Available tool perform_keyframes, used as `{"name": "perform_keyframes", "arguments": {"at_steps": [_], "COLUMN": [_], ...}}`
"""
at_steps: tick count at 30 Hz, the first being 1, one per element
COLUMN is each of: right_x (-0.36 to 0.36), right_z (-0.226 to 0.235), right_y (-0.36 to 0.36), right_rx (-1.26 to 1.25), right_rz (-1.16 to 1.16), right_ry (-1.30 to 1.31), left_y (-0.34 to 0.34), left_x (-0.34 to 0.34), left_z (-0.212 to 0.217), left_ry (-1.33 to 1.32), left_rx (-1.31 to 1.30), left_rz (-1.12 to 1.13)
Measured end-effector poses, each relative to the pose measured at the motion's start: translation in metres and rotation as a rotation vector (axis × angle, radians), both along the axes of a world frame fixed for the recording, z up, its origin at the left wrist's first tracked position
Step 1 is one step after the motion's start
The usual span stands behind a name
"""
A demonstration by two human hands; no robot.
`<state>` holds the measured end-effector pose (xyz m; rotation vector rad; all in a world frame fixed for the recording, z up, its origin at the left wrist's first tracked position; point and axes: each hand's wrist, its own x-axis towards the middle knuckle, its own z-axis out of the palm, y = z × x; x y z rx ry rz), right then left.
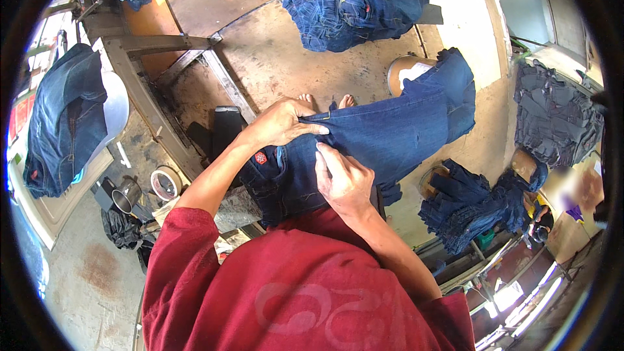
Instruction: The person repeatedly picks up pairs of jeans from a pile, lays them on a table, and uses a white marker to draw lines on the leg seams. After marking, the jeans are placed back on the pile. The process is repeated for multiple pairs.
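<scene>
A pair of dark blue jeans [403, 130] lies stretched across in front of my body, its legs running off to the right. My left hand [283, 123] pinches the denim near the upper edge, thumb on top of the cloth. A round red patch [260, 157] shows on the jeans just below that wrist. Close to the left thumb, my right hand [346, 181] rests on the jeans with its fingers curled together in a pinch. What lies between those fingertips, if anything, is hidden.
A big heap of jeans [354, 10] sits ahead, another stack [478, 201] at the right, and dark garments [556, 114] beyond. On the left, jeans [68, 123] drape over a white surface, near a metal cup [127, 194] and a tape roll [166, 182]. A wooden frame [153, 107] stands left.
</scene>
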<state>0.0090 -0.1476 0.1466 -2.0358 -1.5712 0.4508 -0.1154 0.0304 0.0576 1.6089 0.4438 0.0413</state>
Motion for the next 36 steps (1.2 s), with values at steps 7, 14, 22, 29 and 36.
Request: {"name": "perform_keyframes", "arguments": {"at_steps": [7, 14, 22, 29, 36], "right_x": [-0.009, -0.008, -0.004, -0.003, 0.001], "right_z": [0.015, 0.004, 0.01, 0.009, 0.004], "right_y": [0.001, 0.009, 0.006, 0.007, 0.011], "right_rx": [-0.143, -0.089, -0.092, -0.222, -0.065], "right_rz": [-0.011, -0.055, -0.067, -0.003, -0.064], "right_ry": [-0.042, 0.009, 0.076, -0.015, 0.089], "left_y": [-0.003, -0.004, -0.004, -0.003, -0.005], "left_x": [-0.001, -0.002, -0.002, -0.001, 0.001], "left_z": [0.001, -0.004, -0.004, -0.002, 0.0], "left_ry": [0.134, 0.064, 0.061, 0.086, 0.012], "left_rx": [-0.107, -0.096, -0.023, -0.027, 0.052], "left_rz": [0.031, 0.049, 0.074, 0.079, 0.139]}}
